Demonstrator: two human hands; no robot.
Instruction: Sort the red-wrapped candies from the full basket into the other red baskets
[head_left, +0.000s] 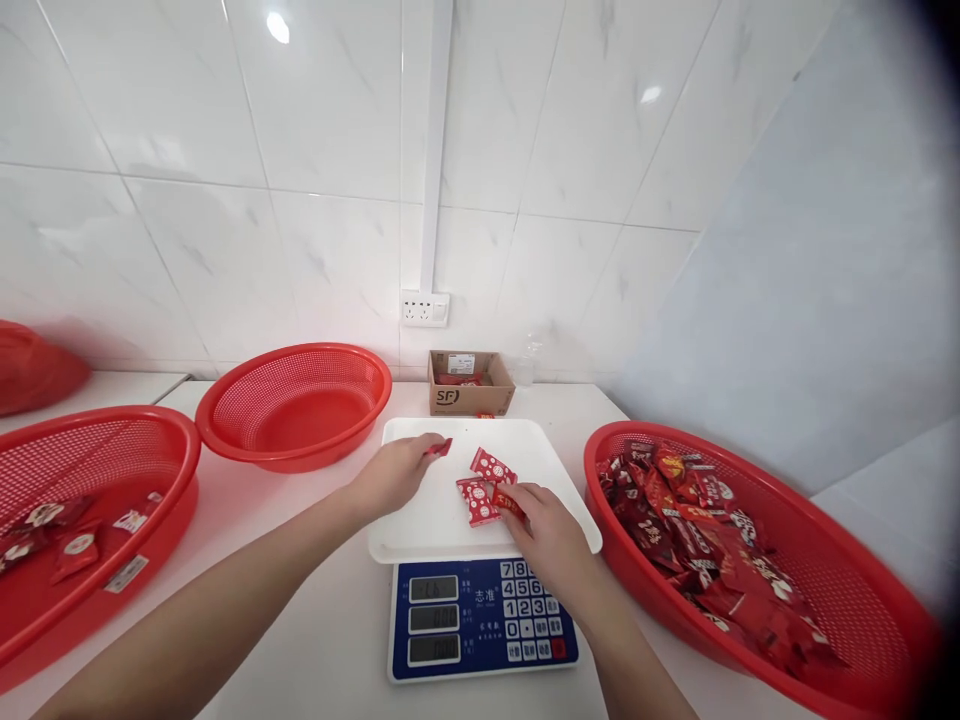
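Note:
My left hand (396,478) is closed in a pinch over the left part of the scale's white tray (420,535). A small red packet (441,449) pokes out from its fingertips. Over the tray's right side, my right hand (553,535) has its fingers closed on another red packet (510,503), partly hidden by them. Beside that hand, two red-and-white dotted packets lie on the tray: an upper packet (492,466) and a lower packet (478,501). Below the tray is the scale's blue panel (484,620), with keys and three displays.
To the right stands a red basket (892,610) heaped with red packets (712,550). A red basket (296,452) sits back left, and a nearer left basket (169,540) holds several packets. A cardboard box (480,402) stands behind the tray, below a wall socket (425,308).

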